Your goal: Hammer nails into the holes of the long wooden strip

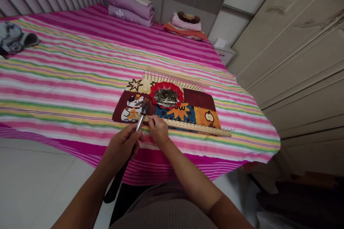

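My left hand (122, 146) is closed around a claw hammer (140, 121) with a dark head, a shiny metal neck and a long black handle. The hammer's head is raised over the left end of a pale wooden strip (188, 125) with rows of small holes. Against that strip, my right hand (159, 128) has its fingers pinched together; what they hold is too small to make out. A few nails (228, 130) stick out at the strip's right end. Just beyond the hands, a red scalloped bowl (182, 97) holds a heap of loose nails (166, 97).
Behind the bowl lies a second wooden strip (174, 73) bristling with nails. A patterned cushion or mat (199, 98) lies under bowl and strips on the striped bed (67, 78). Folded bedding (131, 7) is at the back, a grey bundle (16, 39) far left, a wardrobe (295, 53) right.
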`<action>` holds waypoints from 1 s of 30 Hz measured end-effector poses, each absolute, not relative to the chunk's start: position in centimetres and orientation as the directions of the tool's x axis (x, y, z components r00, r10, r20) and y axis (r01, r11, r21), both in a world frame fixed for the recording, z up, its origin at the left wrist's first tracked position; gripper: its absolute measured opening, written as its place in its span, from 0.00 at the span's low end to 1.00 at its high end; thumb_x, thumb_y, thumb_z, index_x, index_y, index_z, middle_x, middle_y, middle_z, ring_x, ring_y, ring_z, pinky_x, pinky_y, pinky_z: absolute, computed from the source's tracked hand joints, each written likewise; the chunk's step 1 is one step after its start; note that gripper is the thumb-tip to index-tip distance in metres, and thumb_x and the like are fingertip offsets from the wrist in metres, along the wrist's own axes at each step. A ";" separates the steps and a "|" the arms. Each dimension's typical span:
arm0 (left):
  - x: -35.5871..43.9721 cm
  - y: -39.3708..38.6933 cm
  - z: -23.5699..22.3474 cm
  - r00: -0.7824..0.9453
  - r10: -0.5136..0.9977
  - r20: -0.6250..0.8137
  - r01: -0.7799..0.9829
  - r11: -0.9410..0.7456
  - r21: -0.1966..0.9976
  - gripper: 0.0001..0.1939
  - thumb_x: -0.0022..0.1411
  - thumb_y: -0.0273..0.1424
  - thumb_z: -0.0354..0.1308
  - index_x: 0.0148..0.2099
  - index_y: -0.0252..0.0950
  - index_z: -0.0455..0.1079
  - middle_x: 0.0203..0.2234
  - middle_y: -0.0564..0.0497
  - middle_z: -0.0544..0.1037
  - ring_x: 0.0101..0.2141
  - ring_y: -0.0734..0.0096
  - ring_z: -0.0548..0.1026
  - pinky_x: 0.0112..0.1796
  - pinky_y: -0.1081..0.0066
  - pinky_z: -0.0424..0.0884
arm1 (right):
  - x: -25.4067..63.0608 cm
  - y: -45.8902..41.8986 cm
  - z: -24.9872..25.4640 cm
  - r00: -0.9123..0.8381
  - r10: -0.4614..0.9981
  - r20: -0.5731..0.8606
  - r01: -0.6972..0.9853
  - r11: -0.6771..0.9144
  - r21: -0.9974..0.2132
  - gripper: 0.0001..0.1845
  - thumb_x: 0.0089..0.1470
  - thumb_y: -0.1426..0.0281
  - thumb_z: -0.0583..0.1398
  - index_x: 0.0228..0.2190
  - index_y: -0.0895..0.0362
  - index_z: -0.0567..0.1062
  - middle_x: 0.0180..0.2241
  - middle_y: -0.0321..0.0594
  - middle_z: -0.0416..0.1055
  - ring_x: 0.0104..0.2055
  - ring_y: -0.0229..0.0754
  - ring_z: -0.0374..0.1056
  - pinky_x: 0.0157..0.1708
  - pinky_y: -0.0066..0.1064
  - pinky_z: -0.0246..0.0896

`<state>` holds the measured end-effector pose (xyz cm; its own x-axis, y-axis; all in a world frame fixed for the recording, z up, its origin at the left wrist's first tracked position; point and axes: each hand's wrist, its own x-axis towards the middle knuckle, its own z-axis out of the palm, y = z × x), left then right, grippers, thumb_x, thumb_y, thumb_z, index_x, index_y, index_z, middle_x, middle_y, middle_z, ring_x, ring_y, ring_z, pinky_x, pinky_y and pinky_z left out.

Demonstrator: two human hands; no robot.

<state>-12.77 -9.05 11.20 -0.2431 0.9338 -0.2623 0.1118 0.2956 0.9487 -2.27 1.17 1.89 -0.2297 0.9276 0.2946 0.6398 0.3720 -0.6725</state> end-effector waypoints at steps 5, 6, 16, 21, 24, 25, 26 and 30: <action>-12.7 -9.2 10.2 -0.255 0.927 -0.275 0.171 0.323 0.931 0.15 0.55 0.44 0.53 0.28 0.38 0.65 0.09 0.60 0.63 0.12 0.78 0.60 0.16 0.77 0.55 | -2.3 1.2 2.0 -0.236 0.933 0.271 0.661 0.359 -0.659 0.08 0.58 0.72 0.54 0.29 0.55 0.72 0.28 0.37 0.74 0.32 0.39 0.68 0.34 0.27 0.56; -12.8 -9.4 10.4 -0.263 0.928 -0.264 0.174 0.315 0.933 0.15 0.56 0.44 0.52 0.28 0.38 0.65 0.09 0.60 0.63 0.12 0.78 0.60 0.16 0.77 0.55 | -2.3 1.2 2.0 -0.237 0.932 0.273 0.660 0.361 -0.659 0.08 0.58 0.72 0.54 0.29 0.55 0.72 0.29 0.37 0.74 0.32 0.40 0.68 0.34 0.27 0.56; -12.2 -9.2 10.3 -0.267 0.921 -0.282 0.272 0.353 0.895 0.14 0.56 0.43 0.51 0.26 0.38 0.63 0.09 0.61 0.60 0.12 0.77 0.60 0.16 0.76 0.54 | -2.4 1.4 1.7 -0.236 0.931 0.279 0.707 0.361 -0.608 0.08 0.58 0.72 0.54 0.28 0.55 0.71 0.26 0.35 0.72 0.29 0.38 0.65 0.31 0.27 0.53; -12.4 -9.7 11.4 -0.281 0.928 -0.246 0.274 0.323 0.906 0.16 0.57 0.45 0.50 0.27 0.39 0.63 0.09 0.61 0.61 0.12 0.77 0.60 0.16 0.76 0.55 | -2.3 1.3 1.9 -0.245 0.922 0.299 0.691 0.382 -0.614 0.10 0.61 0.70 0.52 0.30 0.55 0.72 0.28 0.35 0.73 0.31 0.37 0.67 0.33 0.26 0.54; -12.3 -9.9 11.8 -0.282 0.932 -0.229 0.281 0.308 0.909 0.15 0.57 0.44 0.50 0.27 0.39 0.64 0.09 0.61 0.62 0.12 0.77 0.61 0.17 0.76 0.56 | -2.3 1.2 2.0 -0.251 0.926 0.282 0.706 0.374 -0.601 0.10 0.61 0.70 0.52 0.30 0.55 0.72 0.28 0.36 0.73 0.31 0.38 0.67 0.33 0.26 0.55; -12.2 -9.8 11.6 -0.279 0.930 -0.240 0.288 0.319 0.903 0.15 0.57 0.44 0.50 0.26 0.39 0.63 0.09 0.60 0.62 0.12 0.77 0.61 0.17 0.76 0.56 | -2.3 1.2 2.1 -0.251 0.929 0.271 0.715 0.367 -0.595 0.10 0.60 0.71 0.53 0.30 0.55 0.72 0.28 0.36 0.73 0.31 0.38 0.68 0.33 0.26 0.55; -12.2 -9.6 11.3 -0.279 0.925 -0.258 0.291 0.337 0.896 0.14 0.57 0.43 0.50 0.26 0.39 0.63 0.09 0.60 0.62 0.12 0.77 0.61 0.17 0.76 0.56 | -2.3 1.2 2.1 -0.254 0.931 0.262 0.723 0.362 -0.588 0.09 0.60 0.71 0.53 0.30 0.56 0.72 0.28 0.37 0.73 0.32 0.38 0.68 0.33 0.26 0.55; -12.3 -9.2 10.4 -0.290 0.900 -0.326 0.253 0.400 0.881 0.14 0.57 0.42 0.50 0.25 0.38 0.62 0.09 0.60 0.61 0.12 0.77 0.60 0.16 0.76 0.55 | -2.4 1.3 2.2 -0.261 0.931 0.254 0.735 0.362 -0.573 0.08 0.59 0.72 0.54 0.31 0.56 0.73 0.30 0.38 0.75 0.33 0.39 0.69 0.33 0.26 0.56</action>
<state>-12.26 -9.19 10.41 -0.2900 0.8999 -0.3257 0.2535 0.4003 0.8806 -2.36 1.27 2.23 -0.2608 0.9313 0.2543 0.7355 0.3623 -0.5726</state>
